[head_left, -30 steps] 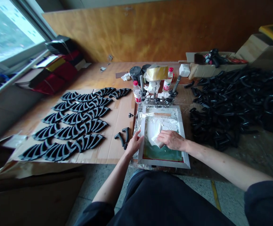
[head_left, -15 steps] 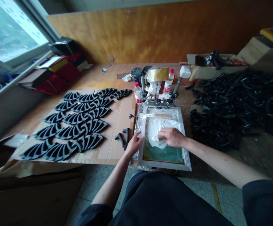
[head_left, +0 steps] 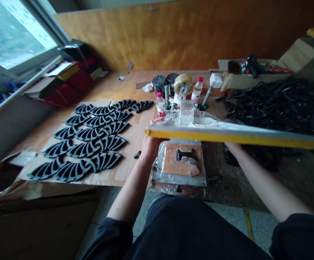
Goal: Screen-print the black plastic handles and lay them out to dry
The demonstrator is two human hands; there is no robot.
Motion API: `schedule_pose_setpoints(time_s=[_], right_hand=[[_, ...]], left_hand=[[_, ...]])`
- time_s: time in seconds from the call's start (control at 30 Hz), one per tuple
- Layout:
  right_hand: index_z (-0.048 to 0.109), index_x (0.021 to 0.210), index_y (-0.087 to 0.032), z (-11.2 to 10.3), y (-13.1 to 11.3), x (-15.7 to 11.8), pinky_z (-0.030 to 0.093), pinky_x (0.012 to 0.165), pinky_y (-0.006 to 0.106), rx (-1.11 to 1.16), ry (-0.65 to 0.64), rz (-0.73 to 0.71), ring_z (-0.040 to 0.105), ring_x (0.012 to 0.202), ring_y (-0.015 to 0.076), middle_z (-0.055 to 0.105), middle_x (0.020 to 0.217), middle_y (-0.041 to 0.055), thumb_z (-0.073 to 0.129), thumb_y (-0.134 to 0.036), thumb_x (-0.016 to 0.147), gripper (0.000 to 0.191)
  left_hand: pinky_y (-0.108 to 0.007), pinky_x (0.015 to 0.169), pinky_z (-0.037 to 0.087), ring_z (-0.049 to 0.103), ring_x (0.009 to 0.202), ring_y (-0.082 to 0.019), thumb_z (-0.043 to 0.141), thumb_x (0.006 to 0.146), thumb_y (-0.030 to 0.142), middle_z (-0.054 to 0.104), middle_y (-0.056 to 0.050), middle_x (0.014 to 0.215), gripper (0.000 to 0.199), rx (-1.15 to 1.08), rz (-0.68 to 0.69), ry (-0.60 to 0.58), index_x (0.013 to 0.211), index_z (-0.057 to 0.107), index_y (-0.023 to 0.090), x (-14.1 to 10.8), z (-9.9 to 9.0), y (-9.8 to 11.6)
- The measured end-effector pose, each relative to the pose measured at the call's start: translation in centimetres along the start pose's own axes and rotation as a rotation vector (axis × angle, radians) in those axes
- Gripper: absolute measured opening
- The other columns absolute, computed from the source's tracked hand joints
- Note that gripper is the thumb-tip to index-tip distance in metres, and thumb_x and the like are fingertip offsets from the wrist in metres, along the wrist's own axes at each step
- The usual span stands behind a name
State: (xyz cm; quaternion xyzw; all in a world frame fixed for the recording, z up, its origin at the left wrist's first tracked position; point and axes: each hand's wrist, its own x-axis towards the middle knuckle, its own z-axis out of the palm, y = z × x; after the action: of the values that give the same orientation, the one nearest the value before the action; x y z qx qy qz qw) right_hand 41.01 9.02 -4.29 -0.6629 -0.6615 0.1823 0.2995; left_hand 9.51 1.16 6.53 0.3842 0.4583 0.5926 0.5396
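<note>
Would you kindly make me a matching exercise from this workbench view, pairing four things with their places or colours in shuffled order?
Things:
1. Left hand
2. Frame
3. Single black handle
4. Two bottles

Places or colours:
A. Lying on the wooden board
B. Red-capped
C. Gripping the left end of item 2
D. Yellow along its near edge

Right pairs: 1-C, 2-D, 3-A, 4-B

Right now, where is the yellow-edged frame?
In the head view, the frame is right of centre, above the wooden board, the left hand gripping its left end.
</note>
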Motion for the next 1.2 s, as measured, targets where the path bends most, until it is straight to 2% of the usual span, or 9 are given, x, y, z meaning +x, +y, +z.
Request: schedule_pose_setpoints(time_s=[0.13,0.23,0.33,0.5,0.67,0.8,0.9,1.03,1.2], right_hand=[[0.064,0.091,-0.016,5.4,-1.9,-6.3,0.049,0.084,0.035,-0.105,-0.282,-0.305,0.06,0.092,0.0223,0.065,0.1,0.0105,0.066,-0.041,0.081,0.027],[0.061,0.085,-0.015,7.5,-4.9,-9.2,0.047,0.084,0.037,-0.306,-0.375,-0.341,0.059,0.095,0.0261,0.065,0.094,0.0131,0.061,-0.03,0.087,0.015],[0.059,0.092,-0.015,7.5,-8.2,-11.3,0.047,0.078,0.035,-0.309,-0.333,-0.288,0.06,0.087,0.0245,0.066,0.087,0.0122,0.049,-0.027,0.094,0.016],[0.063,0.091,-0.019,4.8,-8.5,-11.9,0.046,0.087,0.032,-0.054,-0.338,-0.663,0.058,0.096,0.0188,0.067,0.096,0.0065,0.041,-0.02,0.097,0.023],[0.064,0.11,-0.017,-2.1,2.2,-7.1,0.047,0.088,0.038,-0.325,0.046,-0.052,0.059,0.103,0.0247,0.065,0.107,0.0129,0.038,-0.025,0.096,0.031],[0.06,0.123,-0.021,-4.3,9.0,-5.5,0.048,0.08,0.043,-0.562,-0.222,0.335,0.063,0.099,0.0322,0.066,0.11,0.017,0.05,-0.055,0.087,0.051],[0.065,0.115,-0.021,-3.9,10.1,-5.6,0.047,0.076,0.038,-0.64,-0.38,0.375,0.065,0.097,0.0303,0.069,0.105,0.0157,0.055,-0.039,0.085,0.036],[0.062,0.11,-0.017,-3.3,7.6,-5.8,0.045,0.069,0.036,-0.637,-0.283,0.308,0.066,0.085,0.0299,0.07,0.093,0.0165,0.055,-0.031,0.083,0.032],[0.056,0.095,-0.022,0.9,0.4,-7.5,0.043,0.064,0.028,-0.072,-0.295,-0.069,0.062,0.071,0.0191,0.067,0.08,0.0025,0.055,-0.035,0.085,0.016]], left_hand=[[-0.024,0.064,0.052,0.065,0.085,-0.015,0.041,0.09,0.059,0.066,-0.007,0.098,0.049,-0.078,-0.001,0.09,0.11,0.058,0.018,0.8,1.3,-0.8],[-0.024,0.061,0.051,0.066,0.08,-0.015,0.051,0.086,0.059,0.068,-0.01,0.101,0.049,-0.079,-0.263,0.072,0.111,0.057,0.017,-2.1,1.4,-5.0],[-0.028,0.063,0.053,0.068,0.086,-0.02,0.056,0.082,0.062,0.069,-0.014,0.104,0.051,-0.049,-0.691,-0.113,0.105,0.059,0.016,-6.1,1.4,-9.8],[-0.026,0.063,0.054,0.069,0.08,-0.018,0.059,0.081,0.056,0.07,-0.01,0.099,0.041,-0.047,-0.632,0.036,0.095,0.057,0.017,-8.1,-1.8,-11.7],[-0.026,0.051,0.051,0.066,0.058,-0.016,0.052,0.082,0.058,0.071,-0.01,0.085,0.043,0.461,-0.542,0.378,0.093,0.053,0.016,-6.2,-13.3,-10.5],[-0.033,0.05,0.051,0.064,0.053,-0.023,0.037,0.087,0.057,0.064,-0.008,0.06,0.045,0.915,-0.704,0.377,0.08,0.056,0.017,-5.7,-19.6,-12.5],[-0.037,0.052,0.05,0.064,0.054,-0.027,0.034,0.086,0.059,0.06,-0.01,0.053,0.05,1.089,-0.739,0.247,0.069,0.057,0.018,-5.0,-20.2,-14.0],[-0.036,0.053,0.049,0.061,0.051,-0.026,0.026,0.087,0.062,0.058,-0.011,0.051,0.061,1.229,-0.743,0.057,0.061,0.058,0.018,-3.6,-19.5,-13.2],[-0.034,0.057,0.046,0.059,0.049,-0.024,0.041,0.085,0.054,0.056,-0.007,0.047,0.049,1.387,-0.711,-0.022,0.079,0.068,0.013,-1.1,-17.6,-9.3]])
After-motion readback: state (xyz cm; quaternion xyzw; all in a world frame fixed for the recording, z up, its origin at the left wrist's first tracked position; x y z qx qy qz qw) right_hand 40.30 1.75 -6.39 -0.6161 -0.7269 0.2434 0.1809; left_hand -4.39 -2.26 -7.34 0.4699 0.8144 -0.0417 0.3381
